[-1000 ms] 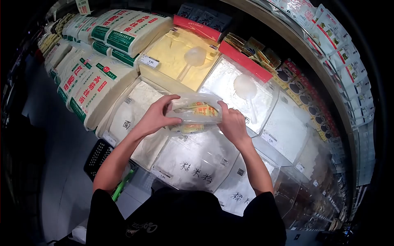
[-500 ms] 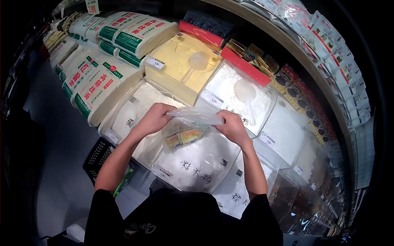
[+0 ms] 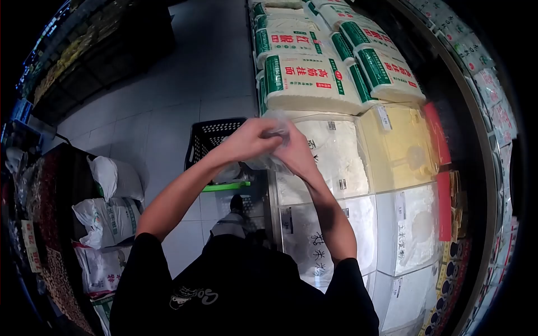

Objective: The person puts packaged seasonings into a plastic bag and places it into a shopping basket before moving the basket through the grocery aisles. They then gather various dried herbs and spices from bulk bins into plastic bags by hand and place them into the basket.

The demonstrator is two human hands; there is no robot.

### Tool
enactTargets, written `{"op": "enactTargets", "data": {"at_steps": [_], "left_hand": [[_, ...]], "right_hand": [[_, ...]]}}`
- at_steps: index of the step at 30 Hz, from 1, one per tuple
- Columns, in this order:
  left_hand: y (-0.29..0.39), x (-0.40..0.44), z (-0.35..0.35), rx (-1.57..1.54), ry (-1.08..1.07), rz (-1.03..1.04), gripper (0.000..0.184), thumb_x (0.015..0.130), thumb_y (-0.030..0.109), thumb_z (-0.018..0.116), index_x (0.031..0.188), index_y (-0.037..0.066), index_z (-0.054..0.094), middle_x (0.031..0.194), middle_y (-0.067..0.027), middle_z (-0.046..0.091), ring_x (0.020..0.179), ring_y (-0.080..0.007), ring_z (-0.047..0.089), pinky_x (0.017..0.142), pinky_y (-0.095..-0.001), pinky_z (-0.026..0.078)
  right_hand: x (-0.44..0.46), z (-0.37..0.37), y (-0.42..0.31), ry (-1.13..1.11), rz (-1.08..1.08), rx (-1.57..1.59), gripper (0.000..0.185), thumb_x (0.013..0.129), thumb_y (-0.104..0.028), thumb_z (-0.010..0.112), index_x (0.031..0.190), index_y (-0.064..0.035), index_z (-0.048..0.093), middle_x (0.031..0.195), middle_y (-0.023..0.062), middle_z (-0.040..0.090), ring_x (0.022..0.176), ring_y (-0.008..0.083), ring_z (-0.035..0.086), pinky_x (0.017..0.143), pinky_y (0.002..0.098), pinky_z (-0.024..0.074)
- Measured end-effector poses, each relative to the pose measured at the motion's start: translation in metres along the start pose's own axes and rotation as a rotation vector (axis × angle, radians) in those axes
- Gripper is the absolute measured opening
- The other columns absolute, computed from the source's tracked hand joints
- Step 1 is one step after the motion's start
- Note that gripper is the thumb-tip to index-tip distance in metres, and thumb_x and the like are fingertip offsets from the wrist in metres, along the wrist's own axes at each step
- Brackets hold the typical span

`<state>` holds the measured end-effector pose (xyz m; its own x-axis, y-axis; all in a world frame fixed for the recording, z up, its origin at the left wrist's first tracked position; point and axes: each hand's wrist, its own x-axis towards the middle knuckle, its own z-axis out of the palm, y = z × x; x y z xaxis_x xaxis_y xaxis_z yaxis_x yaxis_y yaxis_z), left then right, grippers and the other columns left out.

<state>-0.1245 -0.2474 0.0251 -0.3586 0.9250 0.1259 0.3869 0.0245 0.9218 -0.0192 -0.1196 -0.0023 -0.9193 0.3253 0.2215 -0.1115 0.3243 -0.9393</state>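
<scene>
My left hand and my right hand are close together, both closed on a clear plastic bag. Its mouth is bunched up between my fingers, and part of the bag sticks out above them. Below the hands the rest of it hangs down, mostly hidden by my wrists; what lies inside cannot be made out. Behind my left hand, on the floor, stands a black shopping basket with a green handle. To the right of my hands is a bin of white flour.
Large noodle packs are stacked ahead. On the right, lidded bins hold yellow flour and white powder. White sacks stand at left beside a dark display of nuts. A tiled aisle runs between.
My view has turned left, from the flour bins toward the aisle and basket. The bag's mouth, stretched wide between my hands before, is now gathered together, with both hands drawn close.
</scene>
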Motion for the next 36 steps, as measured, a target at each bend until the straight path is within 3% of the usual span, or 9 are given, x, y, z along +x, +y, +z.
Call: {"op": "enactTargets", "data": {"at_steps": [5,8,11,15,22,29,31,35,36], "left_hand": [[-0.080,-0.035,-0.084,0.531,0.015,-0.135,0.025,0.081,0.018,0.064,0.096,-0.002,0.063,0.092,-0.0177,0.064,0.084,-0.0345,0.061,0.073,-0.0385,0.049],[-0.140,-0.069,-0.108,0.613,0.176,-0.109,0.028,0.082,0.020,0.063,0.103,0.001,0.063,0.101,-0.0168,0.064,0.086,-0.0359,0.062,0.075,-0.0405,0.049],[-0.186,-0.108,-0.122,0.405,0.324,-0.343,0.037,0.083,0.023,0.063,0.114,0.003,0.059,0.109,-0.0154,0.060,0.092,-0.0351,0.061,0.079,-0.0415,0.049],[-0.245,-0.171,-0.097,0.386,-0.126,-0.455,0.051,0.083,0.030,0.066,0.125,0.005,0.052,0.110,-0.0163,0.057,0.100,-0.0333,0.058,0.083,-0.0399,0.048],[-0.301,-0.205,-0.031,0.434,-0.243,-0.481,0.023,0.074,0.014,0.058,0.095,0.005,0.058,0.074,-0.0093,0.063,0.061,-0.0271,0.064,0.057,-0.0395,0.050],[-0.319,-0.212,-0.019,0.260,-0.453,-0.582,0.040,0.082,0.026,0.053,0.118,0.008,0.056,0.079,-0.0064,0.064,0.070,-0.0216,0.064,0.064,-0.0333,0.048],[-0.321,-0.213,-0.021,0.322,-0.448,-0.517,0.041,0.083,0.026,0.053,0.120,0.009,0.054,0.075,-0.0035,0.061,0.064,-0.0173,0.062,0.059,-0.0294,0.046],[-0.324,-0.221,-0.019,0.384,-0.308,-0.419,0.043,0.083,0.018,0.053,0.125,0.010,0.048,0.070,0.0003,0.052,0.055,-0.0129,0.054,0.049,-0.0260,0.043],[-0.324,-0.223,-0.017,0.398,-0.288,-0.413,0.045,0.083,0.018,0.054,0.127,0.010,0.046,0.070,0.0015,0.049,0.053,-0.0121,0.051,0.048,-0.0251,0.041]], "right_hand": [[0.081,0.113,0.085,-0.077,-0.068,-0.186,0.029,0.071,-0.002,0.059,0.100,-0.0060,0.061,0.095,0.0181,0.064,0.092,0.0384,0.060,0.077,0.0426,0.0484],[0.110,0.184,0.138,-0.129,-0.083,-0.307,0.025,0.071,-0.004,0.059,0.096,-0.0057,0.061,0.091,0.0175,0.061,0.088,0.0406,0.058,0.076,0.0473,0.0470],[0.128,0.244,0.210,-0.170,0.037,-0.380,0.019,0.074,-0.005,0.056,0.092,-0.0043,0.058,0.093,0.0181,0.060,0.090,0.0415,0.057,0.078,0.0496,0.0457],[0.134,0.293,0.308,-0.230,0.165,-0.409,0.022,0.076,-0.007,0.055,0.097,-0.0052,0.062,0.094,0.0187,0.062,0.092,0.0417,0.058,0.078,0.0482,0.0462],[0.165,0.344,0.445,-0.188,0.499,-0.483,0.024,0.080,-0.015,0.054,0.098,-0.0065,0.067,0.094,0.0202,0.065,0.092,0.0414,0.060,0.078,0.0454,0.0473],[0.223,0.377,0.557,-0.230,0.467,-0.543,0.027,0.081,-0.011,0.050,0.102,-0.0076,0.066,0.102,0.0189,0.064,0.098,0.0399,0.059,0.082,0.0443,0.0472],[0.240,0.389,0.590,-0.308,0.329,-0.553,0.040,0.079,-0.006,0.056,0.119,-0.0067,0.059,0.128,0.0176,0.052,0.114,0.0368,0.052,0.093,0.0414,0.0440],[0.216,0.419,0.630,-0.311,0.614,-0.923,0.074,0.077,-0.012,0.065,0.142,-0.0147,0.030,0.142,0.0181,0.036,0.121,0.0373,0.045,0.097,0.0434,0.0422],[0.203,0.425,0.643,-0.331,0.721,-0.807,0.057,0.078,-0.013,0.064,0.132,-0.0096,0.047,0.133,0.0220,0.047,0.116,0.0378,0.051,0.096,0.0411,0.0439]]}}
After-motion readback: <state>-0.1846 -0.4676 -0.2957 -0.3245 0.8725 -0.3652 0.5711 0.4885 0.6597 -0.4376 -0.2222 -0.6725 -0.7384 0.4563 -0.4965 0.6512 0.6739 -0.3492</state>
